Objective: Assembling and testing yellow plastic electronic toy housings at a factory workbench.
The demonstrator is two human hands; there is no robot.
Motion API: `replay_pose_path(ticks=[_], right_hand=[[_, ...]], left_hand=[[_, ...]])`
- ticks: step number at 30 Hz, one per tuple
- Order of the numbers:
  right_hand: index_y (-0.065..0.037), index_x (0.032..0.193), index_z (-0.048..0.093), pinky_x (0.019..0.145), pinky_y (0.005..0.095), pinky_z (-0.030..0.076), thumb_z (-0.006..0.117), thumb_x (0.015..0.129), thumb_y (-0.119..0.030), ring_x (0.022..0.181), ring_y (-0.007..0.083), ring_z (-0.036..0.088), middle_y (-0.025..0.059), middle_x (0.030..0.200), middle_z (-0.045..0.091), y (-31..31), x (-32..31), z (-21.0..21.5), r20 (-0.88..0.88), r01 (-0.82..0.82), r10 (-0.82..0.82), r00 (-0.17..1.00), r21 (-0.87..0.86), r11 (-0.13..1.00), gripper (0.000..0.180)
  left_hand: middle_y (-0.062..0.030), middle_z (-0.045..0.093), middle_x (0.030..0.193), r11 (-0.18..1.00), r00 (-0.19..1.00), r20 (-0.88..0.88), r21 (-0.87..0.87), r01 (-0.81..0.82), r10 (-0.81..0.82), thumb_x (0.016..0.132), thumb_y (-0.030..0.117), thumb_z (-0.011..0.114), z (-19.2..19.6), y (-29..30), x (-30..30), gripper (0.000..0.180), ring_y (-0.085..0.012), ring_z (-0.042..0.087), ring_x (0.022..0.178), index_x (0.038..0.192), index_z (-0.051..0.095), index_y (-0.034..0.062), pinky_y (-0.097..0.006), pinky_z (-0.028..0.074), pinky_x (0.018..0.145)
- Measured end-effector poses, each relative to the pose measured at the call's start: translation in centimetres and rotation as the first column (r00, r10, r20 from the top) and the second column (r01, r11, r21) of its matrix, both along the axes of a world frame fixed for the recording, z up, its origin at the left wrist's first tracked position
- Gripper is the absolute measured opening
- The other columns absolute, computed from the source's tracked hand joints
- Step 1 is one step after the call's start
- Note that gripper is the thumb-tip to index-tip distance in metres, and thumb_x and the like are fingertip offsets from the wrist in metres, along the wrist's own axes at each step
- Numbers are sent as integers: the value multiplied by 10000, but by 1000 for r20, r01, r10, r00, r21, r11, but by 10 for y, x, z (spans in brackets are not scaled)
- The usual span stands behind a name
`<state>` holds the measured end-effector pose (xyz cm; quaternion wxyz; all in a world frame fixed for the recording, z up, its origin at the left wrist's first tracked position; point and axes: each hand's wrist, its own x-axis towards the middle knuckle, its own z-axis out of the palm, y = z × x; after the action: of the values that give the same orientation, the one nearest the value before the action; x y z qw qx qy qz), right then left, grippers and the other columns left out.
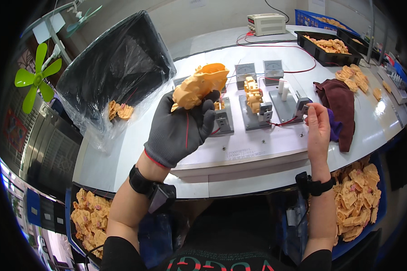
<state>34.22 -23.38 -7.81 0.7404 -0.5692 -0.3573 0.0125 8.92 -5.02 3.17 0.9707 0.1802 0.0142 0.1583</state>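
Note:
My left hand [176,131], in a dark grey knit glove, is raised over the board and closed around yellow-orange moulded plastic parts [199,88]; I cannot tell how many. A thin red wire hangs down across the palm. My right hand [319,126] is bare, its fingers pinched together against the dark block [302,106] on the right-hand test fixture [282,108]. What the fingertips grip is hidden. Two white pegs [283,89] stand upright on that fixture. The middle fixture [253,118] carries a yellow-orange part [253,95]. The left fixture [225,124] is partly behind my gloved hand.
Panel meters [272,72] stand behind the fixtures, wired to a beige power supply [267,25]. A brown cloth [341,108] lies at right. Similar parts fill a black tray [309,47] and bins below. A plastic-lined black bin [113,58] tilts at left, beside a green fan [38,78].

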Motion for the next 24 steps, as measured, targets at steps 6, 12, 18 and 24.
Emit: replay_pose_path(ticks=[6, 12, 18, 24], right_hand=[[-79, 1014, 540, 644, 162, 330, 555, 991, -218, 737, 20, 384, -66, 830, 459, 0, 3, 3, -22, -103, 103, 994, 14, 995, 141], [-79, 992, 536, 581, 163, 306, 574, 981, -213, 671, 14, 359, -75, 770, 439, -1, 2, 2, -30, -117, 120, 992, 78, 990, 140], [-74, 905, 517, 571, 171, 295, 588, 974, -261, 658, 25, 335, -77, 735, 396, -2, 1, 2, 2, -87, 87, 996, 114, 990, 211], [-71, 917, 539, 586, 175, 338, 601, 964, -289, 670, 25, 390, -62, 735, 448, -3, 1, 2, -12, -78, 80, 997, 100, 992, 232]], left_hand=[[-139, 582, 1118, 978, 982, -166, 173, 114, -85, 962, 338, 470, 4, 12, 29, 467, -208, 628, 970, 1279, 449, -5, -382, 535, 900], [-104, 584, 1100, 925, 940, -339, 347, 154, -29, 949, 293, 505, 24, 18, 70, 365, -191, 603, 990, 1217, 528, 46, -360, 507, 924], [-76, 604, 1044, 703, 926, -369, 680, 210, 80, 967, 274, 481, 40, 24, 128, 415, -162, 603, 918, 1325, 504, 66, -283, 506, 870], [-33, 590, 906, 655, 827, -548, 672, 346, 126, 955, 272, 505, 39, 29, 173, 280, -118, 595, 787, 1152, 574, 85, -248, 532, 739]])
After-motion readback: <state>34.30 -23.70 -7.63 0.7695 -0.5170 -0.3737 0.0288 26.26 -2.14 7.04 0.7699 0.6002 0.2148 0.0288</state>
